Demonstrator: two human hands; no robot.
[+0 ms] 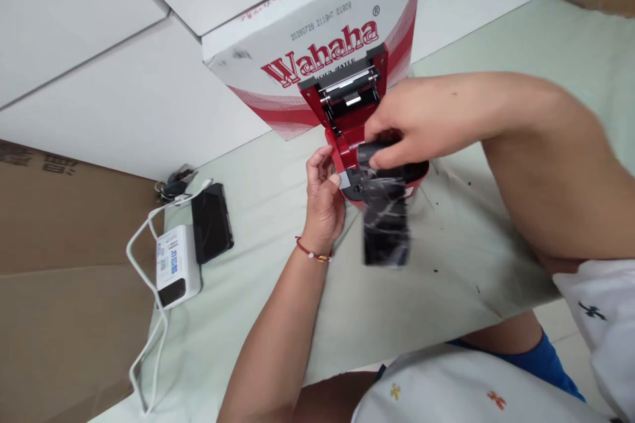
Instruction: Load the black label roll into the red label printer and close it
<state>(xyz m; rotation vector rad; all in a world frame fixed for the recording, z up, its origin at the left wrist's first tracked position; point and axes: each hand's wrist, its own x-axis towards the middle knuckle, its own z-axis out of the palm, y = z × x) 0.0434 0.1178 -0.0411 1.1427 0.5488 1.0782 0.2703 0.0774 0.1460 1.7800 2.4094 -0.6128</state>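
A red and black machine (351, 133), which looks like a small label printer, stands on the cloth with its hinged lid raised. Rollers show inside the lid. My left hand (325, 188) grips the machine's left side, the thumb on a light grey part and the fingers along the red edge. Above the open body, my right hand (404, 125) pinches a roll of black ribbon (384, 218). A glossy, creased length of it hangs down in front of the machine, blurred at its end. My right hand hides much of the machine's inside.
A Wahaha carton (317, 33) stands right behind the machine, against white panels. To the left lie a black phone (212, 221) and a white power bank (176, 264) with a white cable (131, 244). A brown cardboard box (74, 277) borders the left side. Dark specks dot the cloth.
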